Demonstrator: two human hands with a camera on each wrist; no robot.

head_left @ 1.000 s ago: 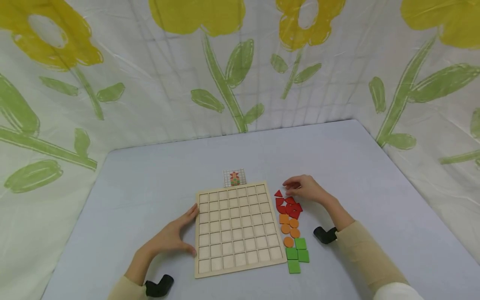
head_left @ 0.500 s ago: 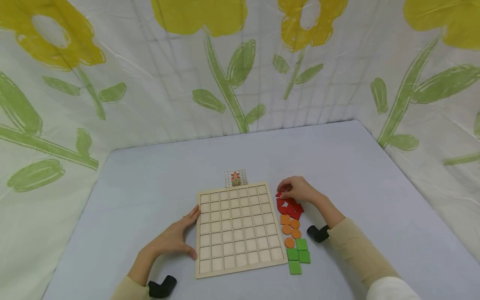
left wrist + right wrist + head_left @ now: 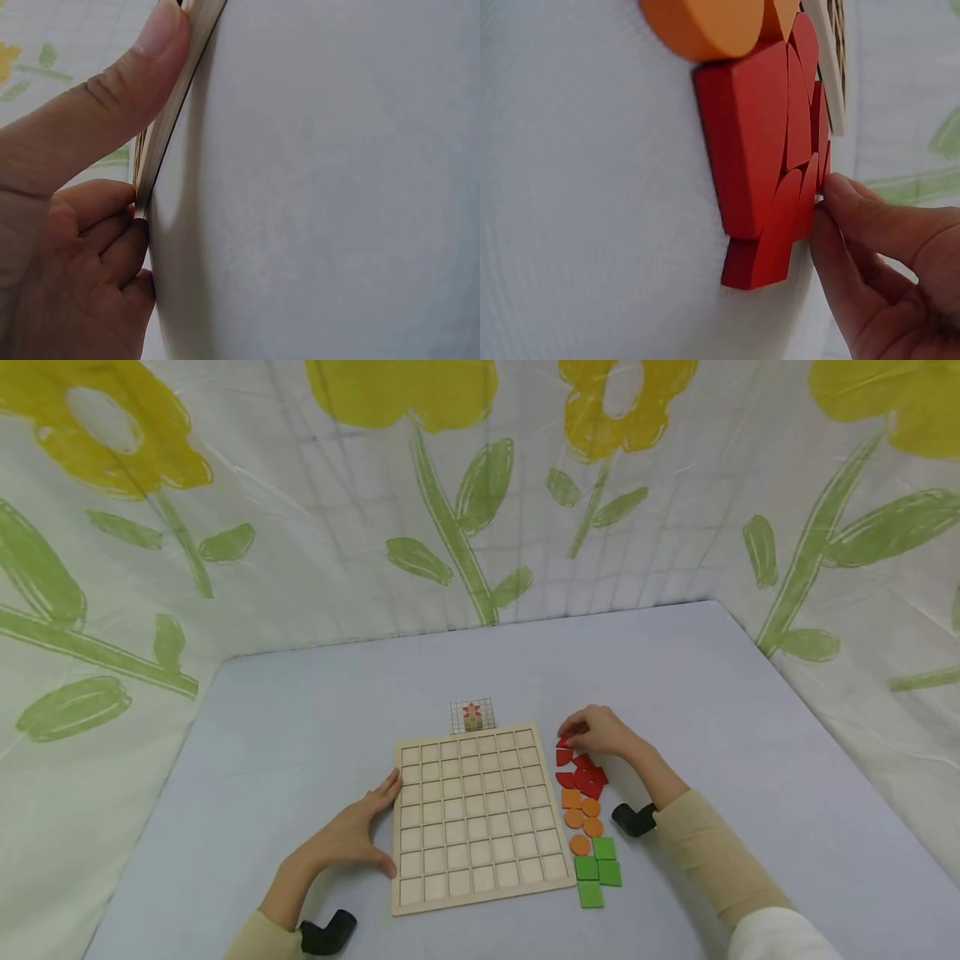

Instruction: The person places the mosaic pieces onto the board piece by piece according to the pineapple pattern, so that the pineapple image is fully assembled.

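A square wooden grid board (image 3: 480, 818) with bare cells lies flat on the table. My left hand (image 3: 347, 835) rests against its left edge, thumb and fingers spread apart along the side. In the left wrist view the thumb (image 3: 112, 105) touches the board's edge (image 3: 176, 105). Right of the board lie red tiles (image 3: 588, 779) of several shapes. My right hand (image 3: 606, 731) is at the far end of these, pinching a red triangular tile (image 3: 564, 743) that its fingertips partly hide. A red rounded tile (image 3: 564, 757) lies just below it.
Orange tiles (image 3: 573, 819), one square and several round, lie below the red ones. Several green square tiles (image 3: 587, 867) lie nearest me. A small pattern card (image 3: 472, 716) sits at the board's far edge. A flower-printed curtain (image 3: 322, 543) stands behind the table (image 3: 337, 693).
My right hand has come down onto the red triangular tile. That tile and the rounded one below it have shifted slightly away from the other red tiles. My left hand has stayed at the board.
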